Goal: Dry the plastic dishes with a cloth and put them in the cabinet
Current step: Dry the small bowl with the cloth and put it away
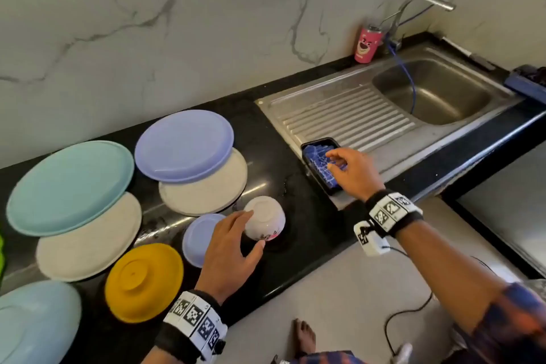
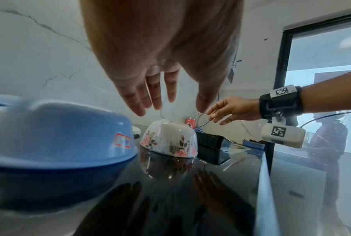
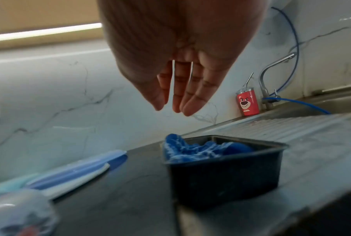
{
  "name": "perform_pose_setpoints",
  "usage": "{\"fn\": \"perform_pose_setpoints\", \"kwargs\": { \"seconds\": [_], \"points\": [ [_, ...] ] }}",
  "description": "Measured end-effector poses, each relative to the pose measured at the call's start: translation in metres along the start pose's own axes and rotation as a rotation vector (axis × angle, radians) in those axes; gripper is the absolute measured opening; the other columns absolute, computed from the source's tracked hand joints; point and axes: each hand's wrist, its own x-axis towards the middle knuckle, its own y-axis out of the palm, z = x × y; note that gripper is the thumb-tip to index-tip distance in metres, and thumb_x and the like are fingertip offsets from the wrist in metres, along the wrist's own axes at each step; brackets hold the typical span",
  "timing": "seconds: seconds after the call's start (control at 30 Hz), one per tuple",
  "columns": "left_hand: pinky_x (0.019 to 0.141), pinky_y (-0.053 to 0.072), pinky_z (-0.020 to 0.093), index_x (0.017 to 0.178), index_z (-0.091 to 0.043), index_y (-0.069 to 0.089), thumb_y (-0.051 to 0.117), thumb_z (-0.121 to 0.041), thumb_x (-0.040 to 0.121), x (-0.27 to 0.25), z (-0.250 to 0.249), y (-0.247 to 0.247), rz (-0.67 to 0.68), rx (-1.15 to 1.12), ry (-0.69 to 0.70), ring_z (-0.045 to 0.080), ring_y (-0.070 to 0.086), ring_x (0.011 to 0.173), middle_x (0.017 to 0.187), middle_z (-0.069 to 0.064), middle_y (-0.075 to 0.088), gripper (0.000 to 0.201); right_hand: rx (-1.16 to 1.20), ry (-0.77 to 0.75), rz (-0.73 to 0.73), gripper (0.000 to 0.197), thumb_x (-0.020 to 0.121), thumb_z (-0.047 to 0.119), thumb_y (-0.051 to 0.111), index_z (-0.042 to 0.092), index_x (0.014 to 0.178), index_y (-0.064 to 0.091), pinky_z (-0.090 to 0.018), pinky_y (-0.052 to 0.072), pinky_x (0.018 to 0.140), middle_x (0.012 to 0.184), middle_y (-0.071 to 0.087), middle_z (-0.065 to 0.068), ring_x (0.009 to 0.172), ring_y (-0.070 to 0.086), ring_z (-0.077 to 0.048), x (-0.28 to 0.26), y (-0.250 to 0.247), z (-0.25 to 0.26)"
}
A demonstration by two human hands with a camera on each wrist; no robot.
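Plates (image 1: 71,186) lie overturned and overlapping along the left of the counter (image 1: 307,233), beside a yellow dish (image 1: 144,282). The left hand (image 1: 227,248) hovers, fingers spread and empty, over an upturned floral bowl (image 1: 266,220) near the front edge. Bare counter separates it from the black tray (image 1: 320,182) at the sink's edge, where the right hand (image 1: 354,170) hangs slack-fingered above the blue cloth (image 1: 317,161).

We are in a home kitchen: a black stone counter (image 1: 310,233) runs under a marble-veined wall (image 1: 147,23), with a steel sink (image 1: 431,91) and ribbed drainboard at two o'clock. A tap (image 1: 413,9) rises behind the basin beside a red bear cup (image 1: 367,44), and plastic plates (image 1: 71,186) lie at nine o'clock.
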Motion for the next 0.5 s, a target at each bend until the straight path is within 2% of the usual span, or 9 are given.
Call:
{"fn": "perform_pose_setpoints", "kwargs": {
  "seconds": [0.07, 0.13, 0.23, 0.3, 0.33, 0.37, 0.4, 0.47, 0.5],
  "points": [
    [0.107, 0.031, 0.024, 0.143, -0.022, 0.045, 0.075, -0.037, 0.082, 0.016, -0.006, 0.013, 0.022, -0.013, -0.076, 0.013, 0.04, 0.131, 0.145, -0.004, 0.045, 0.07, -0.084, 0.056, 0.122, 0.033, 0.088, 0.021, 0.07, 0.015, 0.12, 0.069, -0.034, 0.051, 0.088, 0.108, 0.072, -0.004, 0.098, 0.067, -0.022, 0.026, -0.007, -0.015],
    [0.109, 0.027, 0.023, 0.147, -0.023, 0.039, 0.076, -0.038, 0.08, 0.025, -0.01, 0.021, 0.055, 0.004, -0.149, 0.015, 0.034, 0.137, 0.151, -0.004, 0.038, 0.078, -0.154, 0.081, 0.285, 0.04, 0.088, 0.033, 0.071, 0.017, 0.124, 0.067, -0.036, 0.051, 0.09, 0.11, 0.072, -0.003, 0.101, 0.067, -0.022, 0.044, -0.004, -0.025],
    [0.114, 0.029, 0.031, 0.149, -0.024, 0.035, 0.077, -0.041, 0.079, 0.03, -0.008, 0.029, 0.072, 0.01, -0.222, 0.017, 0.032, 0.14, 0.154, -0.004, 0.035, 0.084, -0.262, 0.023, 0.437, 0.051, 0.087, 0.054, 0.067, 0.013, 0.118, 0.07, -0.037, 0.051, 0.089, 0.11, 0.072, -0.006, 0.103, 0.066, -0.025, 0.051, 0.011, -0.029],
    [0.115, 0.032, 0.036, 0.15, -0.026, 0.034, 0.076, -0.044, 0.079, 0.03, -0.005, 0.034, 0.084, 0.022, -0.251, 0.017, 0.032, 0.141, 0.156, -0.005, 0.033, 0.085, -0.258, -0.009, 0.452, 0.042, 0.087, 0.055, 0.066, 0.016, 0.102, 0.075, -0.035, 0.049, 0.082, 0.098, 0.072, -0.004, 0.096, 0.065, -0.025, 0.051, 0.017, -0.031],
    [0.115, 0.033, 0.037, 0.15, -0.027, 0.033, 0.076, -0.045, 0.079, 0.03, -0.004, 0.037, 0.084, 0.026, -0.265, 0.017, 0.032, 0.141, 0.156, -0.006, 0.032, 0.085, -0.234, 0.006, 0.451, 0.034, 0.088, 0.054, 0.066, 0.022, 0.085, 0.074, -0.034, 0.047, 0.075, 0.084, 0.069, -0.001, 0.088, 0.064, -0.024, 0.052, 0.018, -0.032],
    [0.115, 0.034, 0.038, 0.15, -0.027, 0.033, 0.076, -0.044, 0.079, 0.03, -0.004, 0.039, 0.082, 0.029, -0.276, 0.017, 0.033, 0.141, 0.157, -0.006, 0.031, 0.085, -0.208, -0.003, 0.453, 0.037, 0.088, 0.054, 0.065, 0.023, 0.069, 0.068, -0.034, 0.043, 0.068, 0.072, 0.063, 0.001, 0.079, 0.061, -0.023, 0.053, 0.021, -0.037],
    [0.115, 0.035, 0.039, 0.15, -0.027, 0.033, 0.076, -0.043, 0.079, 0.03, -0.003, 0.04, 0.073, 0.029, -0.274, 0.017, 0.033, 0.141, 0.157, -0.006, 0.032, 0.085, -0.205, -0.014, 0.459, 0.045, 0.089, 0.053, 0.063, 0.017, 0.062, 0.063, -0.036, 0.042, 0.065, 0.067, 0.06, -0.003, 0.074, 0.06, -0.024, 0.054, 0.023, -0.04],
    [0.114, 0.036, 0.039, 0.149, -0.025, 0.035, 0.078, -0.04, 0.078, 0.031, -0.003, 0.041, 0.062, 0.034, -0.278, 0.018, 0.036, 0.14, 0.155, -0.005, 0.034, 0.084, -0.181, -0.031, 0.457, 0.042, 0.091, 0.045, 0.062, 0.01, 0.069, 0.07, -0.038, 0.048, 0.069, 0.075, 0.065, -0.011, 0.075, 0.062, -0.025, 0.057, 0.025, -0.047],
    [0.114, 0.036, 0.04, 0.149, -0.024, 0.036, 0.079, -0.039, 0.077, 0.032, -0.004, 0.041, 0.058, 0.035, -0.279, 0.019, 0.037, 0.139, 0.154, -0.004, 0.035, 0.084, -0.17, -0.034, 0.451, 0.036, 0.091, 0.041, 0.063, 0.011, 0.075, 0.073, -0.039, 0.051, 0.072, 0.079, 0.068, -0.01, 0.076, 0.063, -0.024, 0.058, 0.025, -0.048]
  ]
}}
